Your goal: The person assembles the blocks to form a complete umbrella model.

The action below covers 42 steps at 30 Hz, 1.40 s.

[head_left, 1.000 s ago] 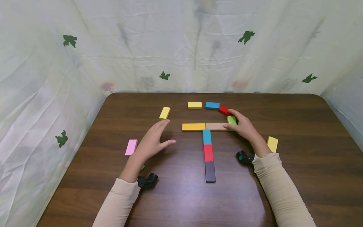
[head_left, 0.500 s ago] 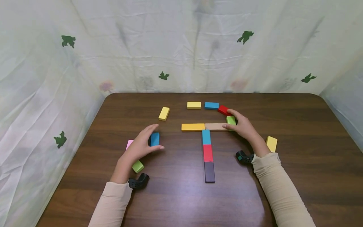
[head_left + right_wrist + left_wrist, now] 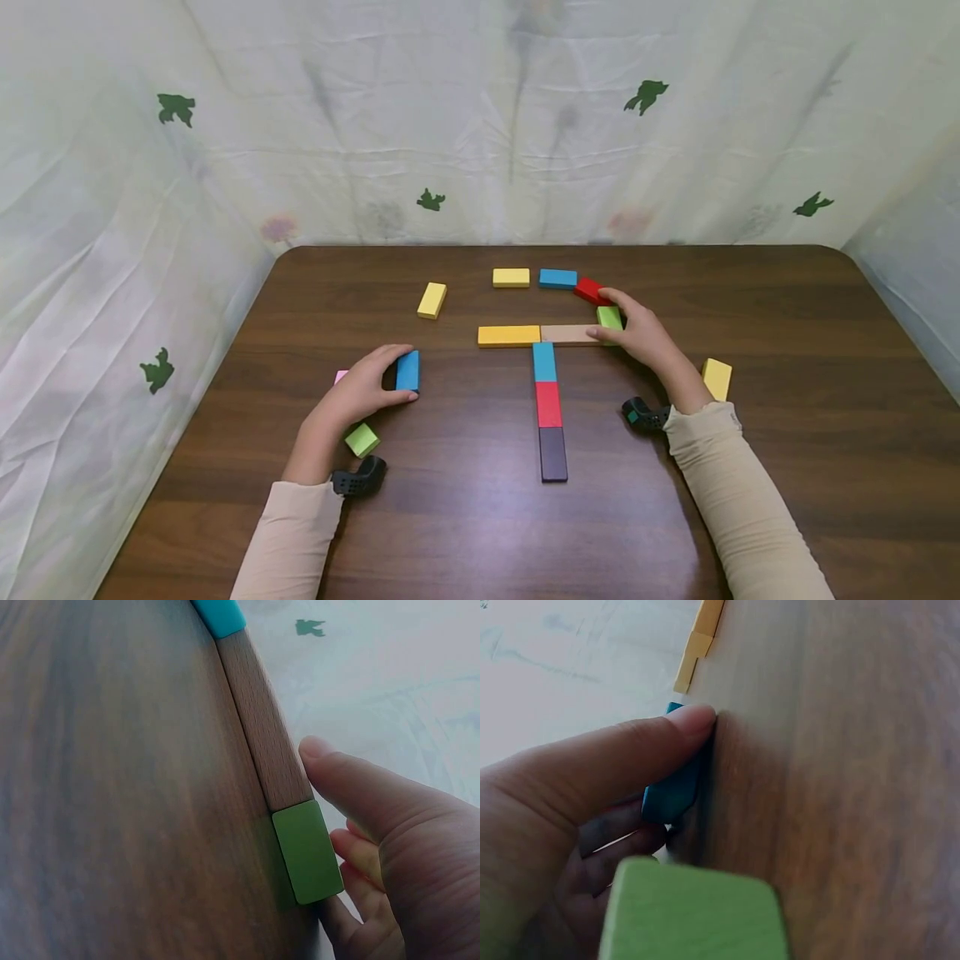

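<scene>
My left hand [image 3: 362, 385] pinches a blue block [image 3: 408, 371] at the left of the table, thumb at its near end and fingers at its far end. In the left wrist view the thumb lies across this dark blue block [image 3: 676, 787]. On the other side, my right hand [image 3: 643, 333] holds a green block [image 3: 609, 317] between thumb and fingers. That green block [image 3: 307, 853] meets the end of a bare wooden block [image 3: 262, 720] in the right wrist view. A red block [image 3: 589, 289] lies at the right fingertips.
An orange block [image 3: 508, 337] continues the row leftward. Below it run a light blue block [image 3: 543, 362], a red one and a dark purple block [image 3: 553, 455]. Another green block [image 3: 362, 440] lies by the left wrist, a pink block [image 3: 341, 377] behind it. Yellow blocks [image 3: 432, 301] lie around.
My left hand has moved left and towards me, coming down around the blue block and closing on it. The right hand has stayed at the green block.
</scene>
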{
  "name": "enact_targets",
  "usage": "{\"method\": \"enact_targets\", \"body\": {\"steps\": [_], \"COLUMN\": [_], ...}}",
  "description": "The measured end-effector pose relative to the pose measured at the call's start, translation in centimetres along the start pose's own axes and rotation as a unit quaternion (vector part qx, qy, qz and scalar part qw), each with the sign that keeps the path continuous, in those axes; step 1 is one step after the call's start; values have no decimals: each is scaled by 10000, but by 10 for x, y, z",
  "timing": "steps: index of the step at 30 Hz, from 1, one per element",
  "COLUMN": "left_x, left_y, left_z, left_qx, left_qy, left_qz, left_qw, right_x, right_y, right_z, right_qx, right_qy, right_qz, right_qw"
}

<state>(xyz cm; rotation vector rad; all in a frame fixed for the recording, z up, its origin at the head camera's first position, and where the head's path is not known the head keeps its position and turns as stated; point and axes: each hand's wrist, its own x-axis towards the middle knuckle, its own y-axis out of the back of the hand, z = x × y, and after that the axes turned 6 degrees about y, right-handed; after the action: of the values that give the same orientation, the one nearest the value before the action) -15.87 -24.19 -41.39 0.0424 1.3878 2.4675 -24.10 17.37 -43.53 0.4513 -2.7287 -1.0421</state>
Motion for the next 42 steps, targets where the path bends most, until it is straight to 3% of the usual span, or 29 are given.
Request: {"method": "enact_targets", "body": {"steps": [9,21,31,42], "left_x": [6,26,46,69], "left_y": [4,8,7,-6], "left_z": [10,28,37,39], "left_qx": [-38,121,258,251], "left_qy": [-183,-390,-379,-321], "left_qz": [254,484,412,300], "left_qw": [9995,9980,9981,9987], "right_x": [0,0,0,0], "right_y": [0,-1,-1,0], "right_z": [1,0,0,-1], "right_qx": [-31,49,34,23], "right_qy": [-30,-103,-103,-144], "right_qz": [4,-10,3,20], "right_qw": [10000,9999,9999,9999]}}
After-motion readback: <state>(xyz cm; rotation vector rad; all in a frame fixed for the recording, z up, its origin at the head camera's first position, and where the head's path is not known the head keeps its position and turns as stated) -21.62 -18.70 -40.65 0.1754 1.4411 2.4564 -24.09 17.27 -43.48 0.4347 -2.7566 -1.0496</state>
